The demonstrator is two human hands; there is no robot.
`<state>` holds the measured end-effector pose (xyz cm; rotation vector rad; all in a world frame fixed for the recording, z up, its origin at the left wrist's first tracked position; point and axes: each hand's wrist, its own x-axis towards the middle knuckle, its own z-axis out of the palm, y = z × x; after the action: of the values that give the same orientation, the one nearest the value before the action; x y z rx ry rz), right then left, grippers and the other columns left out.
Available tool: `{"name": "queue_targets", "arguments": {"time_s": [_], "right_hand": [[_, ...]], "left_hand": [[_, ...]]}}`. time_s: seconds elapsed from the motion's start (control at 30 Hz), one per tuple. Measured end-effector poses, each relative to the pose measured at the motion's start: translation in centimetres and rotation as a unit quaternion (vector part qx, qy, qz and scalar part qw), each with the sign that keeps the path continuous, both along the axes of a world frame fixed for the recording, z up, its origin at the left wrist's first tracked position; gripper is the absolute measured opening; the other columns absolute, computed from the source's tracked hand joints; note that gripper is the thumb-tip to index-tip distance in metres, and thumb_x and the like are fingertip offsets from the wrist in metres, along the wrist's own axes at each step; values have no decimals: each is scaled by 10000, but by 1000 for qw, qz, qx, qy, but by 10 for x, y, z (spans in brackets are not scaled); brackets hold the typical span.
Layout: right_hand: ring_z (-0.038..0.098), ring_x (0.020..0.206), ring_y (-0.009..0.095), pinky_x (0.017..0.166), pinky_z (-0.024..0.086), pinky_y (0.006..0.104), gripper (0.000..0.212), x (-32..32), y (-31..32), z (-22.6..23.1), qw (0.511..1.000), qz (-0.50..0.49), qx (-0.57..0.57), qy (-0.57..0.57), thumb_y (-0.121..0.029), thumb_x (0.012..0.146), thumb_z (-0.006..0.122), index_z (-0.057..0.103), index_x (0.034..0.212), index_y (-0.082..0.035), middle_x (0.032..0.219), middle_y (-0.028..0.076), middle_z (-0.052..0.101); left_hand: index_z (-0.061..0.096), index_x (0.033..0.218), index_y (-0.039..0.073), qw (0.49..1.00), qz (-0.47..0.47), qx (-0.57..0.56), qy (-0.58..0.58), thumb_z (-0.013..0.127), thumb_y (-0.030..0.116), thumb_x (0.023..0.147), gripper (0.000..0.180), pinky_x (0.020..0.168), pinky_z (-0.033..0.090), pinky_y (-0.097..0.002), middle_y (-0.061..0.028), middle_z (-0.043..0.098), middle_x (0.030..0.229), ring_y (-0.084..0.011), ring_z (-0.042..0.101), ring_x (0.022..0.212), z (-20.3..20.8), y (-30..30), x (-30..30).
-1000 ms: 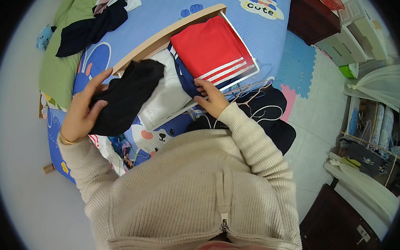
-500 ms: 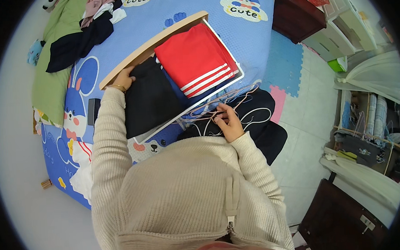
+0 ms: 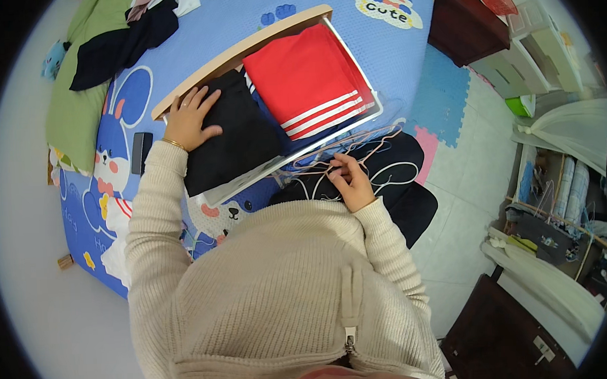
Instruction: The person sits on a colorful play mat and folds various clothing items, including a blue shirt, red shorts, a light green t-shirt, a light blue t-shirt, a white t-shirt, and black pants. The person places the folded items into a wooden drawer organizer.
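My left hand lies with spread fingers on the left edge of a folded black garment, near the wooden front of a drawer. The black garment fills the left part of this white-edged drawer, which rests on the bed. Beside it, on the right, is a folded red garment with white stripes, over dark blue cloth. Close to my body, my right hand has its fingers curled round several clothes hangers, pink and white, above my dark-clothed lap.
The bed's blue patterned cover spreads around the drawer. At the far left lie dark clothes and a green blanket. A dark phone-like object is left of my forearm. Foam mats cover floor at the right, before cabinets.
My left hand has shifted from the drawer's wooden front onto the black garment, its fingers spreading. The black garment sits slightly farther from me. My right hand stays at the hangers.
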<state>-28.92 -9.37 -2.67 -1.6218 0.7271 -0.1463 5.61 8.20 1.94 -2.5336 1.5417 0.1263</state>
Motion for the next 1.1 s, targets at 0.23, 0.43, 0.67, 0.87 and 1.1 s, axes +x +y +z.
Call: {"name": "queue_targets", "arguments": {"time_s": [0.23, 0.43, 0.67, 0.87, 1.1], "right_hand": [[565, 887, 159, 768, 468, 267, 417, -1, 0, 0, 1000, -2, 20, -12, -86, 846, 586, 456, 1235, -13, 1089, 137, 582], [562, 882, 155, 773, 462, 264, 385, -3, -3, 0, 999, -1, 45, -25, -88, 857, 577, 469, 1219, -10, 1071, 119, 586], [562, 889, 154, 791, 461, 265, 337, -14, -2, -3, 999, -9, 36, -32, -87, 856, 573, 505, 1177, -9, 1025, 105, 596], [568, 881, 153, 791, 461, 260, 322, -16, -3, -4, 999, -5, 38, -38, -89, 857, 572, 517, 1164, -6, 1009, 104, 601], [569, 890, 158, 790, 460, 259, 329, -14, -3, -2, 999, -2, 26, -31, -93, 860, 573, 517, 1170, 1, 1005, 105, 605]], "left_hand": [[228, 1419, 357, 964, 243, -25, 104, 592, 577, 739, 802, 985, 97, -690, -130, 82, 1508, -451, 42, 1357, -96, 27, -84], [169, 1431, 358, 942, 298, 85, 129, 535, 602, 770, 795, 967, 72, -716, -112, 16, 1517, -449, -76, 1358, -98, 6, -106], [416, 1342, 203, 998, 24, 35, 51, 700, 536, 635, 831, 1067, 80, -570, -146, 199, 1473, -378, 107, 1369, -37, 34, -89], [393, 1354, 164, 978, 83, 186, -54, 748, 559, 580, 939, 1061, 240, -476, -204, 330, 1398, -349, 279, 1319, -8, 33, -84], [272, 1413, 232, 995, 82, 16, -53, 776, 511, 552, 1036, 1016, 338, -460, -216, 255, 1437, -434, 307, 1282, -36, 13, -15]]}}
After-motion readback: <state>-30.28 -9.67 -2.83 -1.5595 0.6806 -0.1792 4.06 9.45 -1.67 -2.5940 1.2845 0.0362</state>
